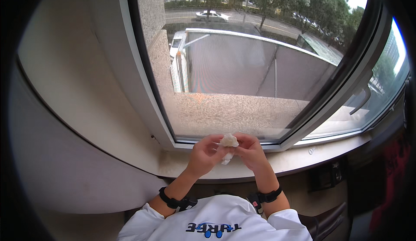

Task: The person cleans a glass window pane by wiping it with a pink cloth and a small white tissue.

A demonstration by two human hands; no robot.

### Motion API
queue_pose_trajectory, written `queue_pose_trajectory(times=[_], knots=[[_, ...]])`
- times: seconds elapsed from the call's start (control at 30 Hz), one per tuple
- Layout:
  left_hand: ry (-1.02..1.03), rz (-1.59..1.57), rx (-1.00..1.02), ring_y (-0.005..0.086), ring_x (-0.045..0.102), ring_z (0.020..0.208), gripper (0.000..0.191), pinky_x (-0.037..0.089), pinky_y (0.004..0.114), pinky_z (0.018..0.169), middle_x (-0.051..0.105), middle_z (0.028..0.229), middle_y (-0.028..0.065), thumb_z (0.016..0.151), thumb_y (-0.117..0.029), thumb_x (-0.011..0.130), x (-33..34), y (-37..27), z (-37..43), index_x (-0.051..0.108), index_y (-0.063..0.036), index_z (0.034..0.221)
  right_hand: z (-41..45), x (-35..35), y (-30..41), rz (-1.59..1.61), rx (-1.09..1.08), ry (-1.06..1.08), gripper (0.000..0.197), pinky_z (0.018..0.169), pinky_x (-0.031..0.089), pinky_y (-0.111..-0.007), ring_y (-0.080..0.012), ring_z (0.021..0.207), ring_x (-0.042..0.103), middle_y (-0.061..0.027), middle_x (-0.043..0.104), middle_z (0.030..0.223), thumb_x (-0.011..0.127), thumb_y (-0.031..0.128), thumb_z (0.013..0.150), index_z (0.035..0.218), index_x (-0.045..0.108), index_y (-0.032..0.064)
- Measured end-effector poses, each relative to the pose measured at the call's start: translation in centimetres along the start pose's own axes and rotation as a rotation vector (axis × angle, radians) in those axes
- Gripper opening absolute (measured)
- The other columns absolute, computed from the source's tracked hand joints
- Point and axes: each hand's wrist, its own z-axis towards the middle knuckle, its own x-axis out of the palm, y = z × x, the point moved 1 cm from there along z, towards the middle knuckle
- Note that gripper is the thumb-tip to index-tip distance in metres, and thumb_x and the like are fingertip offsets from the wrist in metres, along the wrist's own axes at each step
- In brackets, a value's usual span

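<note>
A crumpled white tissue or wipe is bunched between my hands, with a loose end hanging below the fingers. My left hand grips it from the left side, fingers curled. From the right, my right hand holds it as well, its thumb and fingers close to those of the left. Both hands are over the pale windowsill, just in front of the bottom of the window frame. Black straps with small devices sit round both forearms. Parts of the tissue are hidden by the fingers.
Beyond the window glass lie a stone ledge, a road and trees. A window handle is on the right-hand pane. A pale wall rises at the left. At the lower right stand a dark object and a brown leather-like item.
</note>
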Motion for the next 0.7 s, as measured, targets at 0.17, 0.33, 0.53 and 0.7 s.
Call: queue_pose_trajectory(times=[0.17,0.33,0.53,0.7], knots=[[-0.200,0.221,0.250,0.0100,0.066,0.089,0.031,0.056,0.023,0.077,0.065,0.103,0.0044,0.089,0.001,0.073,1.7,-2.3,2.6,0.066,-0.0026,0.118,2.7,0.0,0.7,0.124,-0.030,-0.206,0.021,0.086,0.059,-0.034,-0.0235,0.095,0.072,-0.0158,0.073,0.104,0.069,-0.006,0.088,0.109,0.069,-0.0055],[-0.450,0.627,0.575,0.0157,0.068,0.076,0.030,0.056,0.027,0.067,0.064,0.092,0.0082,0.081,-0.001,0.079,2.7,-4.6,4.3,0.074,-0.0058,0.109,3.0,3.3,3.8,0.055,-0.042,-0.254,0.030,0.095,0.056,-0.036,-0.0230,0.108,0.068,-0.0144,0.069,0.117,0.064,0.001,0.095,0.124,0.063,-0.0061],[-0.574,0.840,0.941,0.0162,0.064,0.071,0.030,0.054,0.027,0.065,0.063,0.086,0.0046,0.078,0.003,0.079,4.4,-8.2,5.5,0.076,-0.0062,0.107,4.8,5.7,6.3,-0.127,-0.249,-0.209,0.033,0.088,0.054,-0.029,-0.0152,0.099,0.066,-0.0093,0.068,0.112,0.067,0.008,0.096,0.125,0.062,-0.0070],[-0.335,0.827,1.003,0.0351,0.065,0.115,0.067,0.057,0.037,0.089,0.062,0.131,0.0204,0.080,-0.006,0.076,4.9,-14.6,6.5,0.051,-0.0036,0.142,8.1,6.6,16.4,-0.157,-0.549,-0.109,0.030,0.085,0.059,-0.032,-0.0182,0.095,0.070,-0.0125,0.072,0.105,0.060,0.000,0.097,0.127,0.062,-0.0066]])
